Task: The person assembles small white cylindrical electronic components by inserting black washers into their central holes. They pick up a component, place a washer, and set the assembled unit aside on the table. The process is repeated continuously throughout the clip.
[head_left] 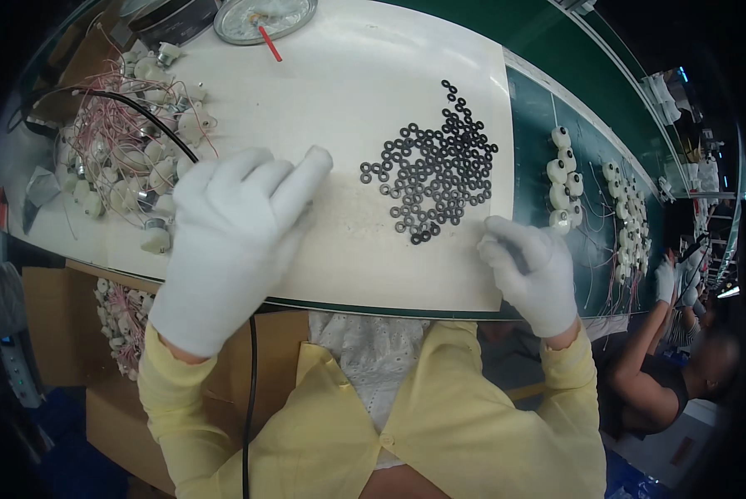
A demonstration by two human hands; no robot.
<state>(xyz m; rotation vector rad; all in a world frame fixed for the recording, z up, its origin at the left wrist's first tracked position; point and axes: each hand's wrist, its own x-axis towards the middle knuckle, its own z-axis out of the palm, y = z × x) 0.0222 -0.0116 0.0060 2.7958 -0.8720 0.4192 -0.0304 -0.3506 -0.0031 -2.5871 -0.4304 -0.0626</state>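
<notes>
Reaching out over the white sheet (pixel 364 266) with the left hand (pixel 244 224), white-gloved, fingers bent and index stretched forward; cannot tell about any grip underneath, with a black cable (pixel 152 117) running in at the knuckles. Across now to the right hand (pixel 529 266): curled loosely, thumb and index slightly apart at the tips, just beside the sheet's right edge; cannot tell about anything inside the palm. Between the hands and farther out, black rings (pixel 460 150), strewn flat in a broad patch, nearer the right fingertips. Good sliding room from the left index across to the patch, and more from there down to the near table edge (pixel 373 311), passing below both hands. Tighter left of the left hand, close against a heap of wired white parts (pixel 136 150). Past the right knuckles, onto the green mat (pixel 531 158): a small white cluster (pixel 560 179), then a longer white row (pixel 631 224) farther right.
</notes>
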